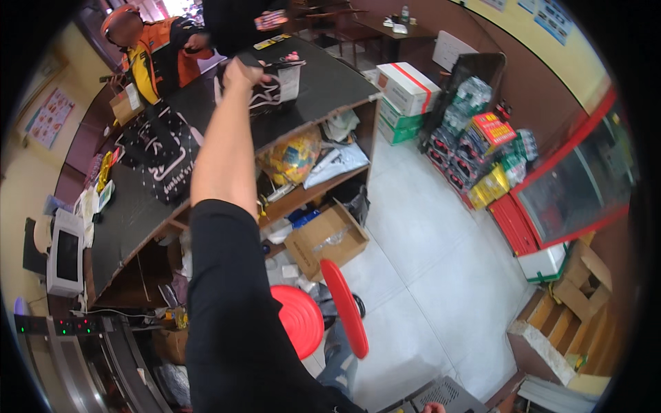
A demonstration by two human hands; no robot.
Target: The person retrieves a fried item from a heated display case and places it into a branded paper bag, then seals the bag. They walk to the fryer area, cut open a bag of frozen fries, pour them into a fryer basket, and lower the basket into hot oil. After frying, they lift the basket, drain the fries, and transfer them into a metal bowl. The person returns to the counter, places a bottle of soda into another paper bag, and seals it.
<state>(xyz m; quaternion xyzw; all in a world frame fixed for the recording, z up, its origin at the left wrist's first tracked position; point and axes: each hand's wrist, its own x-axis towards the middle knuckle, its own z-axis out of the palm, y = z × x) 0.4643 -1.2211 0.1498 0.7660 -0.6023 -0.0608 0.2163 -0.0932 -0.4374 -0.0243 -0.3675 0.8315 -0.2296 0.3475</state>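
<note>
My left arm reaches across the black-topped counter [134,219]. At its far side, my left hand [240,76] grips the top of a black carry bag with white print [273,95], which has a white slip on its side. To the left of my forearm stands another black printed carry bag [168,155], its handles up. Only the fingertips of my right hand [434,408] show at the bottom edge, near a grey metal surface with vent slots [439,393]; whether they hold anything is hidden.
Across the counter, a person in a helmet and orange-yellow jacket [147,57] has a brown paper bag [127,105]. Someone in black [232,26] stands beside them. Red stools [299,320], an open carton [328,237], stacked boxes [405,90] and a red-framed glass-door cabinet [568,191] surround the floor.
</note>
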